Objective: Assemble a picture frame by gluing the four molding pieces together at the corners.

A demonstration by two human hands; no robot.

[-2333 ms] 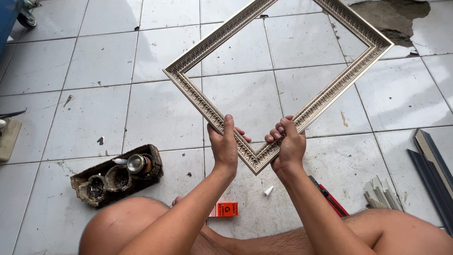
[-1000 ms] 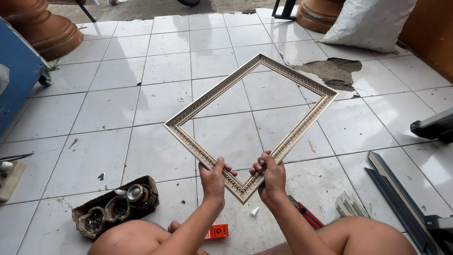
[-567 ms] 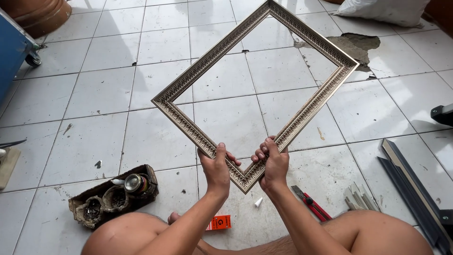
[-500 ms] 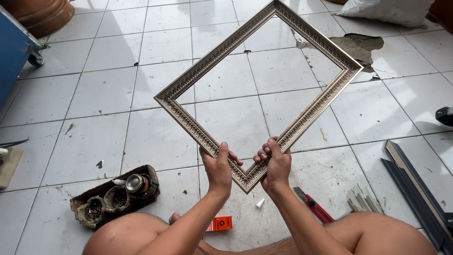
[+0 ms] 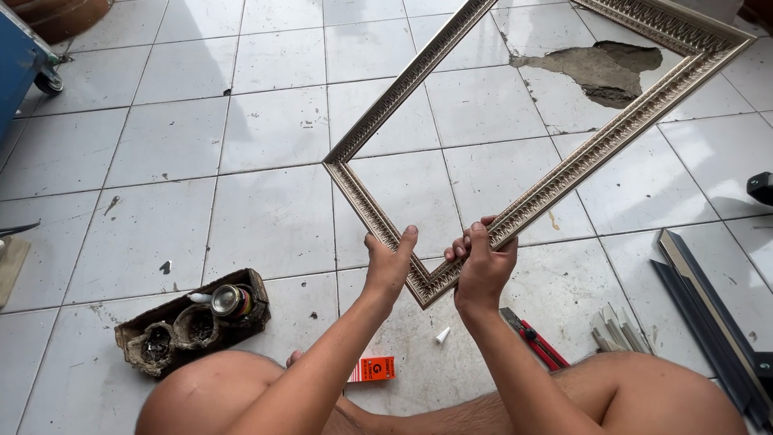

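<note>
I hold an ornate gold-and-cream picture frame (image 5: 378, 217) up over the tiled floor, turned like a diamond, its near corner pointing at me. My left hand (image 5: 389, 266) grips the left rail just above that corner. My right hand (image 5: 481, 262) grips the right rail beside it, fingers curled over the moulding. The frame is empty, so the floor shows through it. Its far corner runs out of the top of the view.
A dirty wooden tray (image 5: 189, 321) with small tins lies at the lower left. A small orange box (image 5: 374, 369) and a white cap (image 5: 442, 334) sit by my knees. Red-handled pliers (image 5: 533, 337), short moulding offcuts (image 5: 620, 329) and dark frame rails (image 5: 708, 306) lie to the right. A broken tile patch (image 5: 600, 68) is behind.
The frame has come closer and shifted to the right in view, its far corner now out of the picture. Both hands keep their grip at the near corner.
</note>
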